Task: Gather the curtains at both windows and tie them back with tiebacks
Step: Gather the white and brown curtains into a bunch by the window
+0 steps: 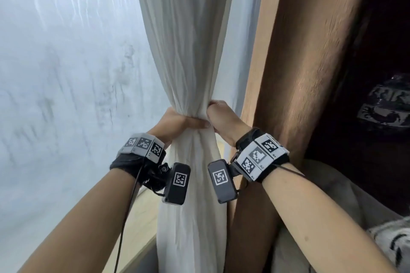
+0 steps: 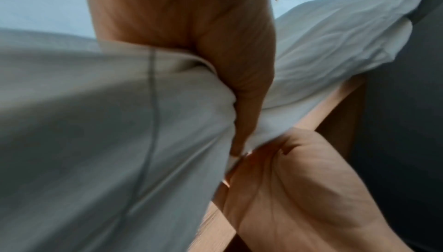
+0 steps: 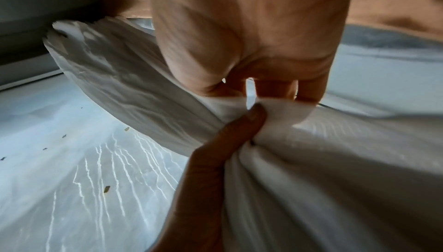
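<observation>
Frosted window pane (image 1: 66,73) at left, brown drape (image 1: 299,73) at right. White sheer curtain (image 1: 188,51) between, bunched at waist. Left hand (image 1: 177,121) wrapped round bunch; right hand (image 1: 221,115) pinching folds just beside. Gathering step. No tieback visible; next: hold bunch one-handed, fetch tie.

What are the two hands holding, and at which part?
Both the left hand and the right hand grip the white curtain at its gathered, narrowest part; no tieback shows.
</observation>
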Demonstrator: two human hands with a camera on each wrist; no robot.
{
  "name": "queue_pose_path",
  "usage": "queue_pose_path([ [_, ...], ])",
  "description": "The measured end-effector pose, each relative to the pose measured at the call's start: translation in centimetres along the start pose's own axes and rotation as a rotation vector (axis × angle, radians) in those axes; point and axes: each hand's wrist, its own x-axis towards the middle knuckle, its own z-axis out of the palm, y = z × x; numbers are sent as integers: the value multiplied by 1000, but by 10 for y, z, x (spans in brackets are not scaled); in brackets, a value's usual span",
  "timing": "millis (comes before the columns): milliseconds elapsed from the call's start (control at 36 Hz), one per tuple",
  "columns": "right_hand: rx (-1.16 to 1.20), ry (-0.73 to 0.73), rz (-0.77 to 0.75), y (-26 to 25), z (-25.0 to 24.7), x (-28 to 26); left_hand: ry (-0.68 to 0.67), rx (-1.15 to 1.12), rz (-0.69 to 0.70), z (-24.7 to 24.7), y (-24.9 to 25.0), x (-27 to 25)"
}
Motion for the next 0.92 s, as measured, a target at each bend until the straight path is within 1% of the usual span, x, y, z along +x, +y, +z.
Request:
queue_pose_path([
  [56,-2,-4,-13,5,-12,-6,58,20,8,7,2,-3],
  [83,1,26,-25,8,-17,-7,113,38,10,10,0,-3],
  [167,35,176,-34,19,-31,-11,255,56,11,14,-6,-4],
  [222,108,310,-64,27,-40,-11,326,31,4,13,-10,-6],
  [278,163,481,-143,33,-46,-13,359,5,4,10,-12,-10],
  [333,164,665,-236,38,-51,-13,346,0,12,7,-12,-15],
  [389,107,807,-304,41,-56,-12,327,8,10,5,-11,-18],
  [444,1,907,-305,45,-63,-9,327,52,-2,7,-10,-21],
  [500,-104,939,-224,48,-68,-6,347,95,-2,11,-12,-23],
  [583,-301,865,-33,53,-72,0,354,112,21,20,-14,-25],
  [639,-359,830,28,56,-75,5,344,101,40,27,-14,-26],
  [694,-346,824,11,59,-81,11,342,100,41,32,-14,-26],
  [778,-167,829,-42,67,-90,16,351,126,29,35,-13,-25],
  [833,-40,871,-51,72,-99,15,366,137,31,34,-13,-24],
  [917,-10,923,-67,79,-116,10,398,153,23,27,-15,-22],
])
